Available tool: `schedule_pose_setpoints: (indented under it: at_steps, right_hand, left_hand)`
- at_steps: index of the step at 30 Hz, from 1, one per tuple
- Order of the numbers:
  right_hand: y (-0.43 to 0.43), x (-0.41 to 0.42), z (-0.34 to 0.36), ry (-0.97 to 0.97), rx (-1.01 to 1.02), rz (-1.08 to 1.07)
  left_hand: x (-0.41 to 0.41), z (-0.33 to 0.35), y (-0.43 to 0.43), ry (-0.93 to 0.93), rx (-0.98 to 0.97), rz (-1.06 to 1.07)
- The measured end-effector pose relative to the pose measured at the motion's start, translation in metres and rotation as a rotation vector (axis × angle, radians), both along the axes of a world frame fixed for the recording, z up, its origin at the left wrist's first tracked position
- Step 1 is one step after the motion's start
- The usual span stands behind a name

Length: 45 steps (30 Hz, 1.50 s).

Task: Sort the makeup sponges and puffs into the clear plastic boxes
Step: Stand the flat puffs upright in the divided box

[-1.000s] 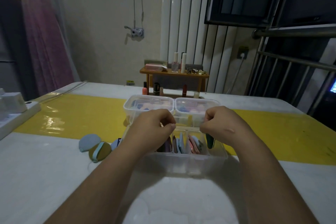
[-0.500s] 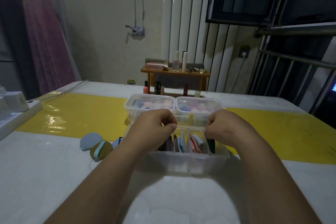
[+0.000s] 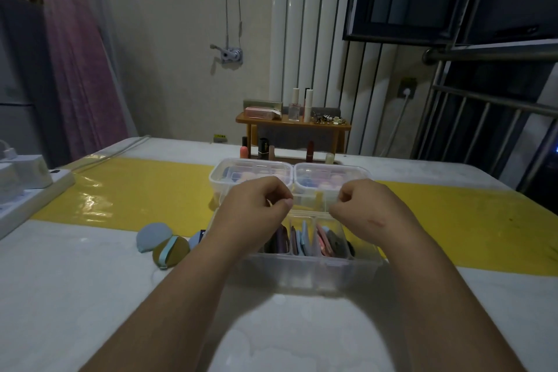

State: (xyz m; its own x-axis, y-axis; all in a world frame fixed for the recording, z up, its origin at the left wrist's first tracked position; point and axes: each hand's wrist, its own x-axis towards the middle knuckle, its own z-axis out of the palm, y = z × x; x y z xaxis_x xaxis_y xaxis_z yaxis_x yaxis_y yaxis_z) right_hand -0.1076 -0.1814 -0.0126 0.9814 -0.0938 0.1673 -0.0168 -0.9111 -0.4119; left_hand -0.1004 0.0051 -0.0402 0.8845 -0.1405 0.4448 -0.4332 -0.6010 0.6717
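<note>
A clear compartment box (image 3: 317, 276) stands on the table in front of me, with several flat puffs (image 3: 305, 241) upright in its sections. My left hand (image 3: 256, 211) and my right hand (image 3: 371, 208) hover over its far edge with fingers curled. Each pinches an end of what looks like a clear plastic lid (image 3: 314, 202). Behind stand two lidded clear boxes (image 3: 250, 170) (image 3: 332, 174) with pink and blue sponges inside. Left of the near box lie a blue puff (image 3: 152, 235), an olive puff (image 3: 172, 252) and a third puff (image 3: 196, 238), partly hidden by my left arm.
A white power strip with chargers (image 3: 30, 190) sits at the table's left edge. A small wooden shelf (image 3: 293, 124) with bottles, and lipsticks (image 3: 264, 148) under it, stands at the back. A yellow strip (image 3: 136, 190) crosses the white table.
Both hands stay over the near box, almost unmoved. My right hand has drifted slightly toward the left one.
</note>
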Motion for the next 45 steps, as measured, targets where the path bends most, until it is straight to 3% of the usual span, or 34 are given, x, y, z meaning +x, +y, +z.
schedule_pose_setpoints:
  at_steps: [6,15,24,30,36,41,45]
  right_hand:
    - [0.019,0.003,-0.012,-0.229,0.145,0.139]
    - [0.03,0.003,-0.018,-0.189,0.179,0.257]
    - [0.033,0.005,-0.024,-0.184,0.197,0.273]
    - [0.032,0.007,-0.027,-0.17,0.215,0.276]
    - [0.033,0.008,-0.028,-0.163,0.232,0.287]
    - [0.033,0.007,-0.029,-0.164,0.235,0.291]
    - [0.034,0.006,-0.028,-0.154,0.239,0.292]
  left_hand:
    - [0.001,-0.002,0.003,-0.106,-0.122,0.049]
    - [0.007,0.016,0.04,-0.135,-0.097,0.159]
    - [0.029,-0.012,0.099,0.134,-0.175,0.314]
    - [0.032,-0.03,0.108,0.284,0.138,0.444]
    - [0.029,-0.031,0.104,0.413,0.385,0.374]
    - [0.027,-0.028,0.102,0.416,0.432,0.359]
    - [0.028,-0.028,0.104,0.369,0.361,0.359]
